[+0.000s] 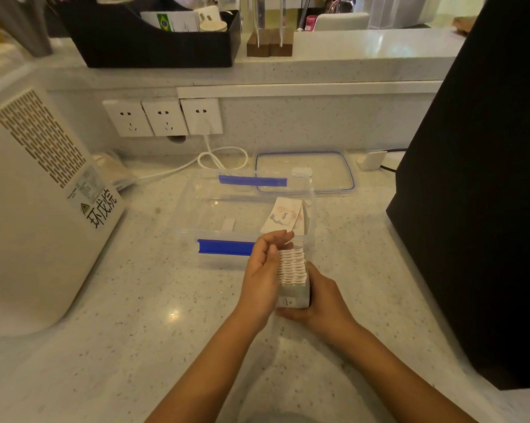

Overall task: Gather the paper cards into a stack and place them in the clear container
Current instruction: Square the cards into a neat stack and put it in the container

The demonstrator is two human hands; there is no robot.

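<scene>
A thick stack of white paper cards (292,268) stands on edge just in front of the clear container (215,209). My right hand (324,303) grips the stack from below and the right. My left hand (265,270) presses flat against its left side, fingers stretched out. The container is open, with blue clips on its near and far walls. A few cards (283,216), the top one printed "love", lean inside its right end.
The clear lid (321,170) with a blue seal lies behind the container. A white appliance (35,209) stands at the left, a tall black box (477,190) at the right. A white cable (221,158) runs from the wall sockets (163,117).
</scene>
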